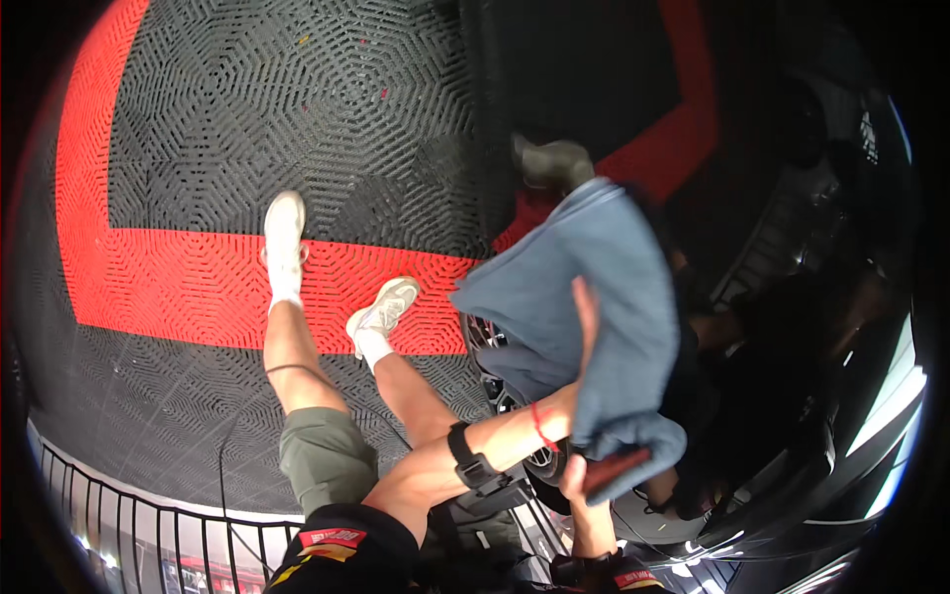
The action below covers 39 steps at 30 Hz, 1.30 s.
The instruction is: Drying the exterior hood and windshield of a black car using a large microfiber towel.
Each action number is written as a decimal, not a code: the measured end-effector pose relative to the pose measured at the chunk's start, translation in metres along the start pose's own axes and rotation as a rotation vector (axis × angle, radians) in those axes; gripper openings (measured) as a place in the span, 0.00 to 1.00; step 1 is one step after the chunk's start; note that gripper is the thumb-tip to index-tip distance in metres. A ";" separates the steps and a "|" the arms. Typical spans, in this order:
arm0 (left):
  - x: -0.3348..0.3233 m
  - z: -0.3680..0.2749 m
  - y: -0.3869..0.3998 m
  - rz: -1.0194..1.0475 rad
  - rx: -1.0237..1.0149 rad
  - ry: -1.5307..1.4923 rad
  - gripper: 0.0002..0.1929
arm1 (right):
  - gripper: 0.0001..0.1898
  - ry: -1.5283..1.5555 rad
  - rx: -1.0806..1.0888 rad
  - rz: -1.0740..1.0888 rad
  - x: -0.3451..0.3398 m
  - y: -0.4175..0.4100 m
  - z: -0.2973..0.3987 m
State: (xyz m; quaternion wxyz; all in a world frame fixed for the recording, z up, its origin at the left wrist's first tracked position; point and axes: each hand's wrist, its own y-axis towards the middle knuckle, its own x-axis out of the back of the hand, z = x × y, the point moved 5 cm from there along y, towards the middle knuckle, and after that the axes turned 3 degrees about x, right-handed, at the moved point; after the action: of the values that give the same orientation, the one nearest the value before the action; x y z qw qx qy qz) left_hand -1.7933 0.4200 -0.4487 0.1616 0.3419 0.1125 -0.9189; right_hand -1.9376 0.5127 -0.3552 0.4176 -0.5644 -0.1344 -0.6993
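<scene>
A blue-grey towel (631, 297) hangs in loose folds in front of me, beside a glossy black car (787, 416). My left hand (587, 319) holds its middle; one digit shows against the fabric, and the rest is hidden under it. Lower down, my right hand (574, 479) grips a bunched end, thumb on the near side and fingers partly wrapped by the folds. The towel's far edge is blurred and spreads towards the car's side. Part of a car wheel (545, 462) shows below and behind the towel.
Black floor tiles (297, 111) with a red border (185, 289) lie under my pale shoes (285, 230). A black metal railing (148, 534) runs along the lower left. The car's dark panels reflect floor and lights. A blurred pale shape (553, 162) shows beyond the towel.
</scene>
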 end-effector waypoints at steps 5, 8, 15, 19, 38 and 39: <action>-0.058 -0.103 0.128 0.249 -0.026 -0.014 0.11 | 0.55 -0.267 0.271 -0.169 0.008 0.031 0.028; -0.048 -0.179 0.147 0.249 -0.086 -0.055 0.10 | 0.53 -0.173 0.357 -0.152 -0.036 0.048 0.011; 0.033 -0.034 -0.010 0.140 0.060 -0.972 0.11 | 0.23 -0.042 0.061 0.000 -0.029 0.002 -0.005; 0.005 0.070 -0.022 -0.037 0.156 -0.550 0.11 | 0.20 0.287 -0.180 -0.019 0.044 -0.038 0.007; 0.062 0.208 -0.316 -0.702 1.069 0.756 0.24 | 0.37 -0.024 -1.101 -0.109 0.099 -0.303 -0.017; 0.054 0.224 -0.324 -0.673 1.119 0.810 0.25 | 0.37 -0.025 -1.151 -0.156 0.105 -0.318 -0.021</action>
State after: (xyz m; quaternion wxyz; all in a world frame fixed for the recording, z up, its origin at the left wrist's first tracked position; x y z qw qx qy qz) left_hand -2.0855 0.6359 -0.2875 -0.3776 0.6301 -0.2207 -0.6416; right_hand -2.1870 0.6495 -0.1775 -0.0109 -0.6973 0.2212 -0.6818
